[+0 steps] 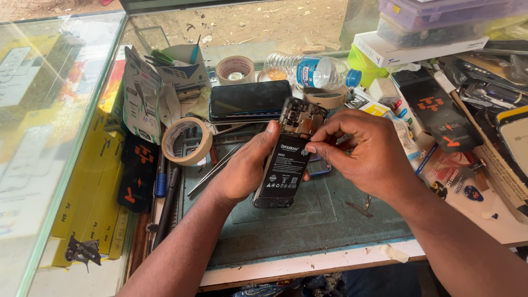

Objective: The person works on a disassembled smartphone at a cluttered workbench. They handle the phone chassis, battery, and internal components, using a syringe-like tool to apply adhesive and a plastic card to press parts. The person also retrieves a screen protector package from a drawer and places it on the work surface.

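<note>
The left hand (242, 168) is curled around the lower half of an opened black smartphone with its back cover off (287, 159), thumb laid up its left edge, holding it tilted above the grey-green rubber work mat (308, 220). The right hand (360, 151) has its fingers drawn together, fingertips (312, 147) pinching at the phone's right edge, just above the flat black battery with white print. Whether something small sits between those fingertips cannot be made out. The phone's lower end is hidden behind the left palm; its top shows bare circuit parts.

Beyond the hands lies a dark glossy smartphone, screen up (250, 100). To the left a roll of tan paper tape (187, 141) stands tilted, with thin metal tweezers (213, 170) beside it. A clear plastic bottle with a blue cap (311, 71) lies on its side behind.
</note>
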